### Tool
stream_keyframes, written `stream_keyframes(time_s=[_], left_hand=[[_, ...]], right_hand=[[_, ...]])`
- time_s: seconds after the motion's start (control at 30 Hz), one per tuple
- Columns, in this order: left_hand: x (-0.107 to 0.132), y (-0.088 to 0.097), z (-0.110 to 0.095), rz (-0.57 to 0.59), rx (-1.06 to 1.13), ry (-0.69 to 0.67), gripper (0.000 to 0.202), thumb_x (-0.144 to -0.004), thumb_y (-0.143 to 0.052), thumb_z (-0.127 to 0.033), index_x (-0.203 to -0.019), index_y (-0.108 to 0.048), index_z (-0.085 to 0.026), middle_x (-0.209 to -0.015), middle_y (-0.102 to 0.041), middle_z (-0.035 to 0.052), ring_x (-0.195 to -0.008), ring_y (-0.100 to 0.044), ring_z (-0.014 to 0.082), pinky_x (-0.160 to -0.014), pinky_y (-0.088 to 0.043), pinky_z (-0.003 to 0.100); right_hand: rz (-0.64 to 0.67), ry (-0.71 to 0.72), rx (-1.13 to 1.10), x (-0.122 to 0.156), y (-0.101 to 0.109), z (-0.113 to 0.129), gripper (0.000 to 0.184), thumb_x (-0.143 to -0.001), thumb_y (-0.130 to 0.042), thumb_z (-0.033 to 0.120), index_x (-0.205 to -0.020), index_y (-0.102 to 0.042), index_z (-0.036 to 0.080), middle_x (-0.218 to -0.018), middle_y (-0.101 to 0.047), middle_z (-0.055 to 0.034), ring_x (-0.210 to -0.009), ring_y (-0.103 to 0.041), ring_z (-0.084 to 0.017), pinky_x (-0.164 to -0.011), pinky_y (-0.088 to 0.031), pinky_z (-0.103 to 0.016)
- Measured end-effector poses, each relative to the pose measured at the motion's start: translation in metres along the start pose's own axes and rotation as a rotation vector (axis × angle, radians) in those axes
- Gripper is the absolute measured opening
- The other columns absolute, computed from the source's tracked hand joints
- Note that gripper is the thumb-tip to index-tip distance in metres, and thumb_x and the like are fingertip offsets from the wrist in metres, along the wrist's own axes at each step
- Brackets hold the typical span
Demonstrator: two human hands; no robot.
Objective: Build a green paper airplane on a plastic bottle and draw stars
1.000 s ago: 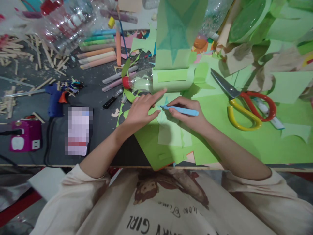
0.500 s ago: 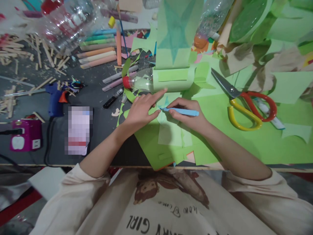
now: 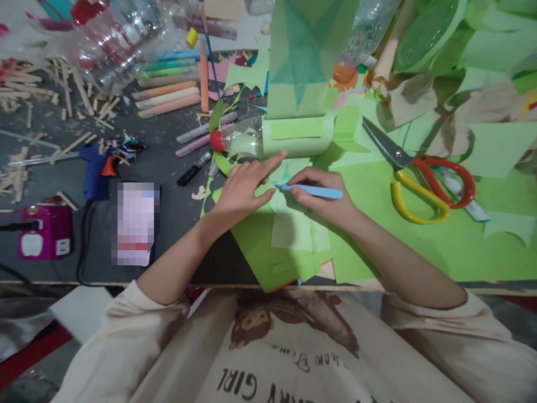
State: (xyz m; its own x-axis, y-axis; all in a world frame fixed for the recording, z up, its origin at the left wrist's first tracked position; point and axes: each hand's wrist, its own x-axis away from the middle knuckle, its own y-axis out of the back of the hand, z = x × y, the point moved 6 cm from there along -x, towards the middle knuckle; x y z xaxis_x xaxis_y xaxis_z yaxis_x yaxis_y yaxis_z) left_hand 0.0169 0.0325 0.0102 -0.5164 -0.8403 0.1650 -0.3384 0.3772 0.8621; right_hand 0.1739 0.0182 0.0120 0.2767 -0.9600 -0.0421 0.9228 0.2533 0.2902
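Note:
My right hand (image 3: 325, 198) is closed around a light blue marker (image 3: 321, 192), its tip resting on green paper (image 3: 289, 224) just right of my left fingers. My left hand (image 3: 243, 187) lies flat on that paper with its fingers stretched out, the index finger pointing toward a plastic bottle with a red cap (image 3: 239, 143) wrapped in green paper. A faint blue outline shows on the paper between my two hands.
Scissors with red and yellow handles (image 3: 419, 179) lie to the right on green sheets. Pastel markers (image 3: 168, 84), a blue glue gun (image 3: 94, 168), wooden sticks (image 3: 62, 95) and a pink box (image 3: 39, 232) sit left. Clear bottles (image 3: 113, 39) stand behind.
The marker in my right hand has shifted very slightly to the right. My left hand has stayed flat on the paper.

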Motion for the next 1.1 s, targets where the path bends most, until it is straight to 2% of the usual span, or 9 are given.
stream_keyframes(time_s=[0.2, 0.67, 1.1], left_hand=[[0.0011, 0.0003, 0.0001, -0.012, 0.025, -0.006, 0.062, -0.094, -0.052, -0.028, -0.155, -0.038, -0.028, -0.102, -0.065, 0.0050, -0.096, -0.058, 0.0237, -0.099, -0.040, 0.035], [0.0011, -0.0005, 0.0007, -0.014, 0.030, -0.026, 0.061, -0.096, -0.052, -0.030, -0.155, -0.037, -0.027, -0.102, -0.066, 0.0049, -0.096, -0.058, 0.0236, -0.098, -0.040, 0.035], [0.0005, -0.0008, 0.0008, 0.001, 0.009, -0.012, 0.062, -0.096, -0.051, -0.030, -0.156, -0.036, -0.027, -0.102, -0.065, 0.0049, -0.096, -0.057, 0.0233, -0.098, -0.040, 0.035]], right_hand=[[-0.007, 0.003, -0.001, 0.0006, 0.0014, 0.0010, 0.009, -0.080, -0.065, 0.028, -0.076, -0.067, 0.020, -0.069, -0.069, -0.0003, -0.058, -0.057, -0.013, -0.055, -0.043, -0.028], [-0.061, -0.054, -0.019, -0.0005, 0.0027, 0.0005, 0.012, -0.079, -0.065, 0.032, -0.074, -0.065, 0.020, -0.068, -0.068, -0.0002, -0.061, -0.059, -0.014, -0.057, -0.046, -0.029], [-0.091, -0.033, -0.044, -0.0001, 0.0047, -0.0001, 0.013, -0.080, -0.065, 0.033, -0.075, -0.063, 0.021, -0.067, -0.064, -0.0003, -0.060, -0.057, -0.015, -0.057, -0.044, -0.030]])
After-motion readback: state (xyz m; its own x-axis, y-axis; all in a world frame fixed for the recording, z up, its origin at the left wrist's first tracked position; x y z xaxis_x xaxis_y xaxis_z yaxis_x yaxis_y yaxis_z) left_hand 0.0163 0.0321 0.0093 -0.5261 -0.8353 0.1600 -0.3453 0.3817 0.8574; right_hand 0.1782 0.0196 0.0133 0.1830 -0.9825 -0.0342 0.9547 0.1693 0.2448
